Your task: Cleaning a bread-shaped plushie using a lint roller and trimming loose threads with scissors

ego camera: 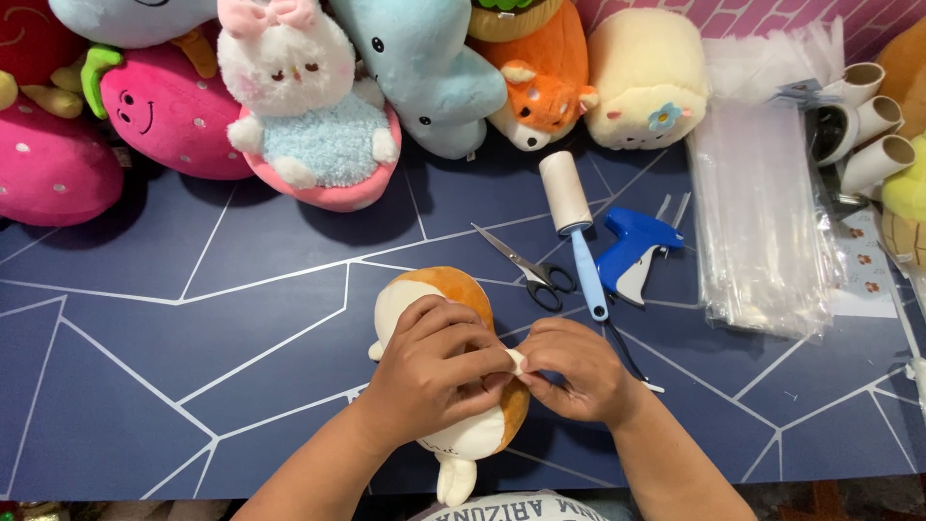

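Soft and likely light, an orange-and-white plush toy (453, 386) is pinned under the left hand (439, 371) while a small white tab (518, 361) at its 3 o'clock edge is pinched by fingertips of both that hand and the right hand (574, 371).

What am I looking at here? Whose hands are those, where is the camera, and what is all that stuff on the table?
The camera sits on a person's head and looks down, so you see their own two hands. The left hand and right hand both rest on an orange and white plush toy and pinch a small white bit on it. The toy lies on a dark blue table. Nearby lie scissors, a lint roller, a blue tag gun and a pile of clear plastic bags. More soft toys line the back, such as a white bunny.
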